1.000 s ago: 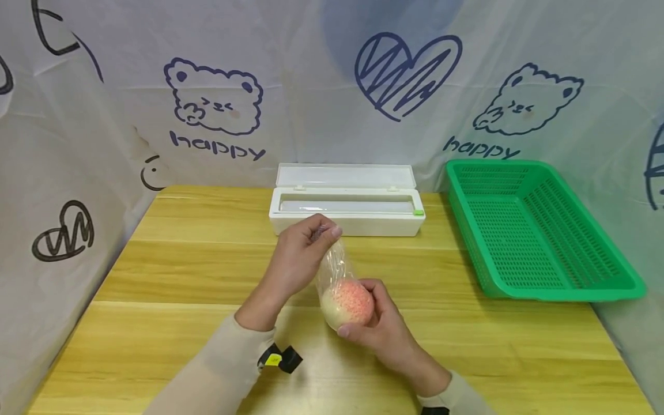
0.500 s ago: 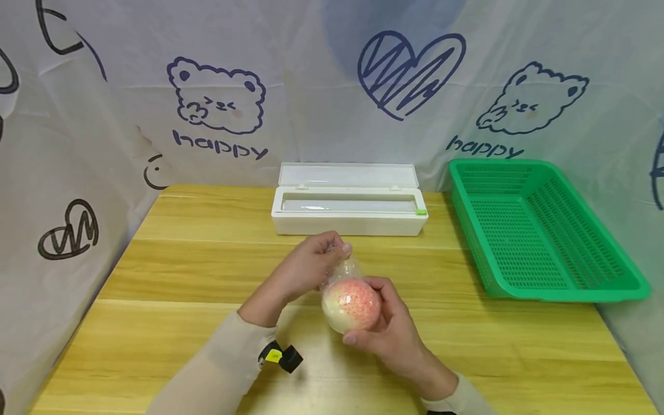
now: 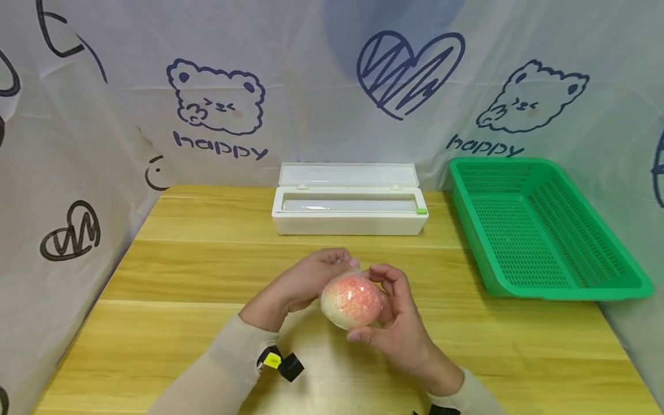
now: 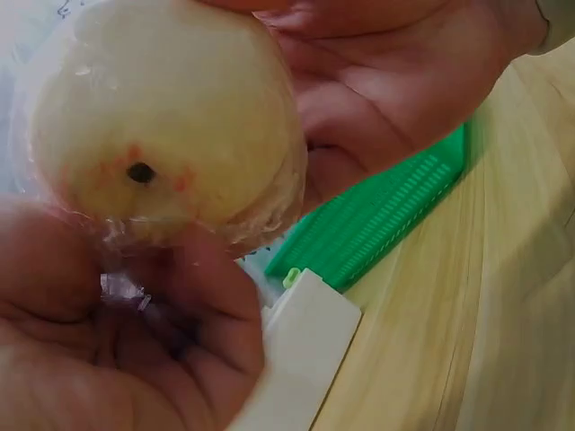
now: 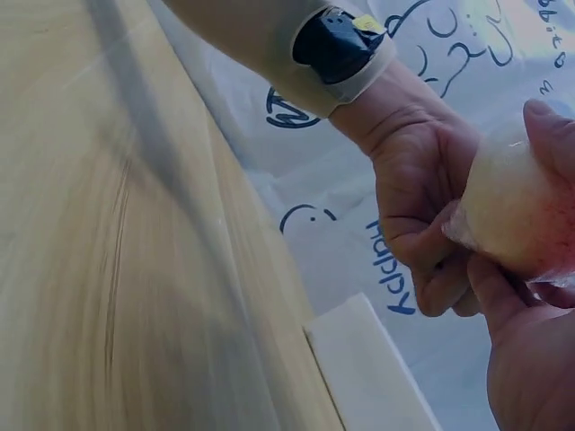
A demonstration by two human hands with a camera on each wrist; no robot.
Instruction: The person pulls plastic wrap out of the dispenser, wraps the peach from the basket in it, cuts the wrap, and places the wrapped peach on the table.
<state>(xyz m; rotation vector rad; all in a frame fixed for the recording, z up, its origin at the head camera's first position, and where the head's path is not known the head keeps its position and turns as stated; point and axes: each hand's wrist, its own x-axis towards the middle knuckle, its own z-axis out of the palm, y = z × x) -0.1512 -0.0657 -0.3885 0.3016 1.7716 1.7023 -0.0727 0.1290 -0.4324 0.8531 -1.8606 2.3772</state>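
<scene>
A pink and cream peach, wrapped in clear plastic film, is held above the table between both hands. My right hand grips its right side, thumb below and fingers curled behind. With its fingers curled, my left hand pinches the gathered film at the far side of the peach. In the left wrist view a dark spot marks the pale end of the peach, close to the bunched film. The right wrist view has the left hand pinching the film right beside the right hand's fingers.
Behind the hands stands a white cling film box with its lid raised and a green slider at its right end. A green perforated basket sits at the right of the wooden table. A printed cloth hangs behind.
The stretch of film between the left hand and the peach has shortened. My left hand has come down and right, close against the peach. The peach has turned, showing more pink.
</scene>
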